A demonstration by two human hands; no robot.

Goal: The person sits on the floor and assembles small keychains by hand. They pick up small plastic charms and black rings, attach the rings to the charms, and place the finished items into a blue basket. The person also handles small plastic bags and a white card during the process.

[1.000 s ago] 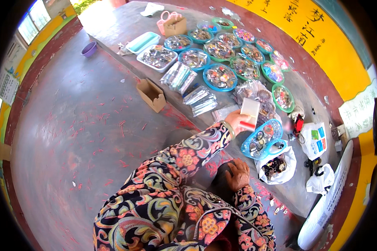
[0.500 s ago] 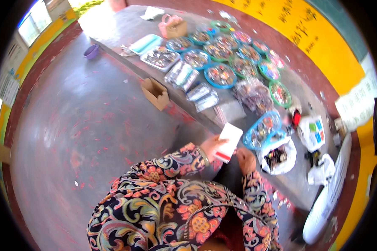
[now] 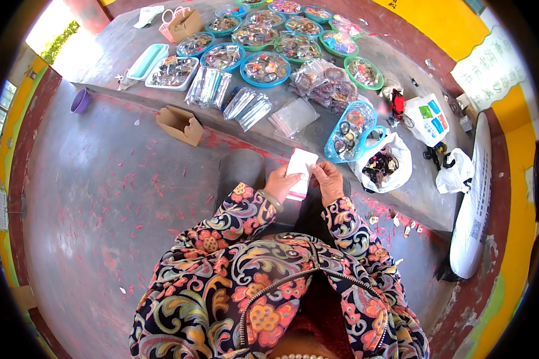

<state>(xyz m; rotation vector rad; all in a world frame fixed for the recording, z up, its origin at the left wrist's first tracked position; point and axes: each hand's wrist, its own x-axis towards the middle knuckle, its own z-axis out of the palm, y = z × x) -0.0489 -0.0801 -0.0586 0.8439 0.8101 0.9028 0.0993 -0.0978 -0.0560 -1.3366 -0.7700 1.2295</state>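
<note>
A small white card in a clear sleeve with a pink strip (image 3: 300, 170) is held above my lap by both hands. My left hand (image 3: 279, 182) grips its left edge, and my right hand (image 3: 329, 181) pinches its right side. Both forearms wear floral patterned sleeves. Just beyond my hands, on a raised grey ledge, stands a blue plastic basket (image 3: 348, 130) with small dark items, and beside it an open white plastic bag (image 3: 387, 167) with more small pieces.
Several round blue and green trays of small trinkets (image 3: 265, 67) line the ledge, with clear packets (image 3: 248, 107) and a bag of items (image 3: 323, 84). A cardboard box (image 3: 180, 124) and purple bowl (image 3: 80, 101) sit on the floor. A white sack (image 3: 473, 197) lies right.
My left hand brought the white card from over the blue basket back toward my lap. My right hand rose to take its other edge. The view shifted forward over the ledge.
</note>
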